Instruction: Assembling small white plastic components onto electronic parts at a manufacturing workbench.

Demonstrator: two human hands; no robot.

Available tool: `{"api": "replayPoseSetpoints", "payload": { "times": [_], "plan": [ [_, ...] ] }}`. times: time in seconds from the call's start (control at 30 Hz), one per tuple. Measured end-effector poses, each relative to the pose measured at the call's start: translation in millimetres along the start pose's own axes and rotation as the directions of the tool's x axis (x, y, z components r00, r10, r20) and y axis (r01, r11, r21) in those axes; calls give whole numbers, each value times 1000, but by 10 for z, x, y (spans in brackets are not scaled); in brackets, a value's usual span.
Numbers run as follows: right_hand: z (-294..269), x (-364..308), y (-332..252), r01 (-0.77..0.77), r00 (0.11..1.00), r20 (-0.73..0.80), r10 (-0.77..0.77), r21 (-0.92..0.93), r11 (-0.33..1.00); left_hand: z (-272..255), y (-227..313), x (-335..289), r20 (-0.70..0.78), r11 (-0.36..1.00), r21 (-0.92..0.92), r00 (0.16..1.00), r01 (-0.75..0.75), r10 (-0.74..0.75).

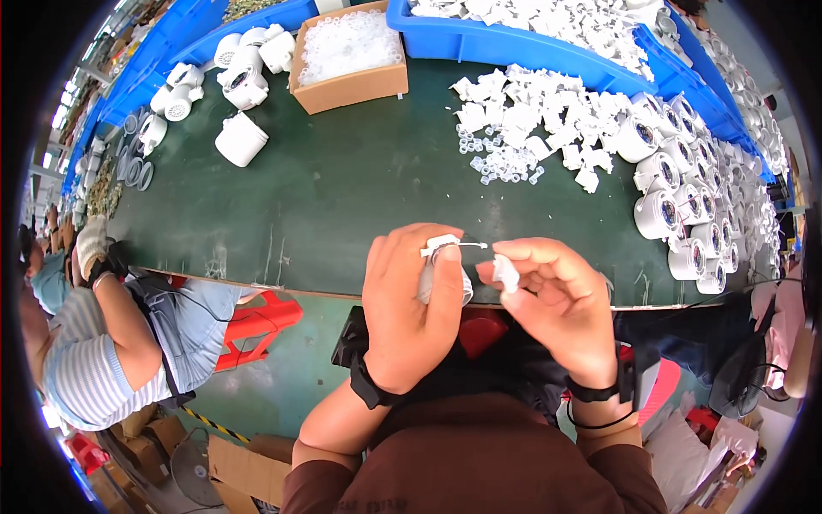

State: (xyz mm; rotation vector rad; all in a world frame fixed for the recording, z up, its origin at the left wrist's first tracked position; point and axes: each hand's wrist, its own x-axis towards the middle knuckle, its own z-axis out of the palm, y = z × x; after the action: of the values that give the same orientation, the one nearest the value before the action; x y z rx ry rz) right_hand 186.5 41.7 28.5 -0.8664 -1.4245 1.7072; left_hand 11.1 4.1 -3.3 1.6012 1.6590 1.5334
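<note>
White housing point(426, 279) sits in my left grip point(407, 308), wrapped by thumb and fingers near the front edge of the worktop point(342, 188). My right grip point(561, 300) pinches a small white fitting point(506, 273) just beside it. I judge that narrow pinch could let the fitting slip, and the thin white lead point(473, 246) jutting rightward could bend if my fingers knock it.

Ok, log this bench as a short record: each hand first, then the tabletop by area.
Left hand: holds a white rounded part
Right hand: pinches a small white piece
Table, left: white housings
Far middle: cardboard box of small translucent pieces
Right: loose white pieces, clear bits, clustered round housings
Back: blue bins
</note>
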Motion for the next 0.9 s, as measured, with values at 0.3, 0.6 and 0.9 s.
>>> {"api": "replayPoseSetpoints", "payload": {
  "times": [0.3, 0.6, 0.9],
  "plan": [
    [226, 120, 229, 177, 980, -70, -189, -148, 973, 32, 22, -19, 44, 989, 135, 997, -62, 57],
    [321, 74, 319, 164, 976, -107, -189, -209, 964, 44, -138, -111, 29, 968, 187, 986, -165, 163],
    [391, 1, 452, 260, 933, -192, -305, -230, 938, 69, -155, -96, 26, 966, 194, 985, -173, 171]
  ]
}}
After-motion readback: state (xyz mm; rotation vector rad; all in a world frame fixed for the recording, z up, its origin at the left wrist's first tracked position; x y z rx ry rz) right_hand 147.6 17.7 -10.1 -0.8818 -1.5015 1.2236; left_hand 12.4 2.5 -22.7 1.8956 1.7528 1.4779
